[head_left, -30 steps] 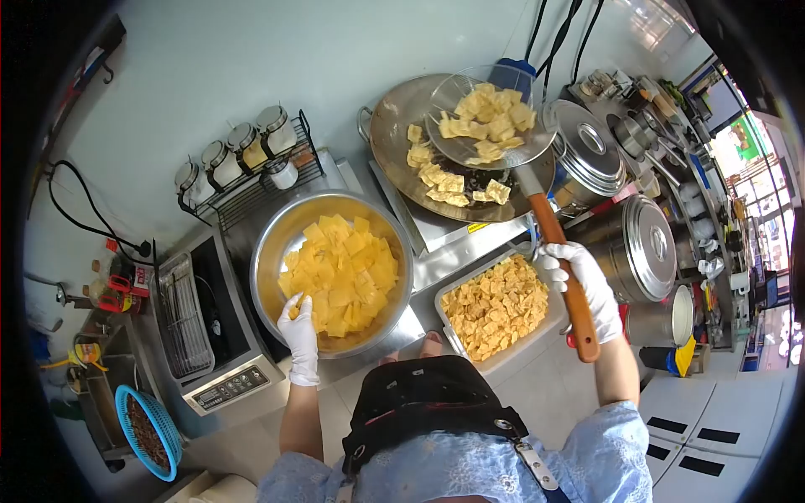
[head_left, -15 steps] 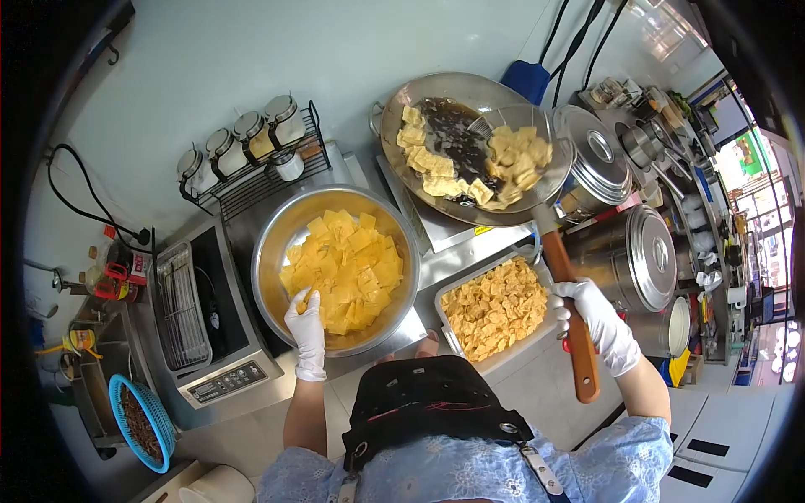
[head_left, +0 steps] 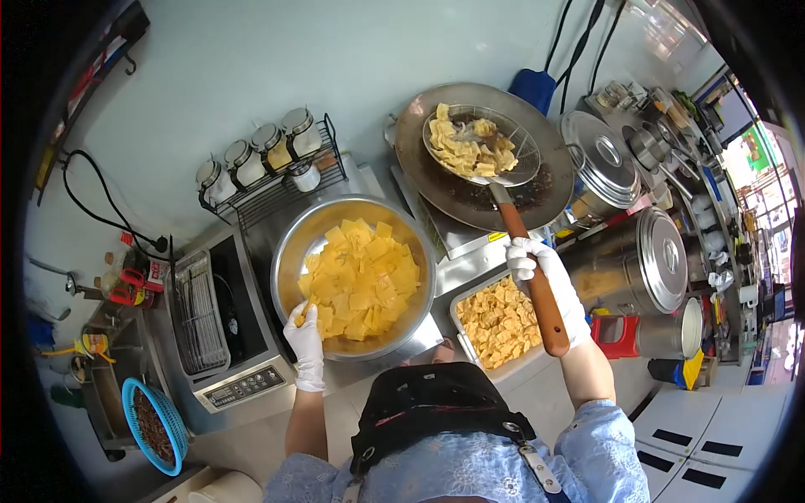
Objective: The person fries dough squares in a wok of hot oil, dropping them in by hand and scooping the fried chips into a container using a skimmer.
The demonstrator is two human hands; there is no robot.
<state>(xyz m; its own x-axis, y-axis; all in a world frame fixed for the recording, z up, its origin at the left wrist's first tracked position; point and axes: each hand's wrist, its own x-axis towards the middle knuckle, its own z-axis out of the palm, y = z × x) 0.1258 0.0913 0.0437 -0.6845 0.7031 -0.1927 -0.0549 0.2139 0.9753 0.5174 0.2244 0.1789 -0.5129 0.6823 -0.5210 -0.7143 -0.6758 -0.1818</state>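
My right hand [head_left: 549,289], in a white glove, is wrapped round the wooden handle of a mesh skimmer [head_left: 526,159]. Pale fried pieces [head_left: 470,151] lie in its basket, raised over a large wok [head_left: 419,189] with dark oil. My left hand [head_left: 305,348], also gloved, reaches over the near-left rim of a metal bowl [head_left: 281,251]. Its thumb and fingers close on a yellow square piece, partly hidden, beside the heap of thin yellow squares [head_left: 360,281] in the bowl.
Below the wok sits a tray [head_left: 461,323] of fried golden pieces [head_left: 499,323]. Lidded steel pots [head_left: 604,155] stand to the right. A rack of spice jars [head_left: 272,180] is against the wall, with an induction cooker [head_left: 243,381] and a blue basket [head_left: 172,419] on the left.
The skimmer has moved left across the wok and gathered the pale pieces that floated in the oil. My right hand moved up and left with it. My left hand stays at the bowl.
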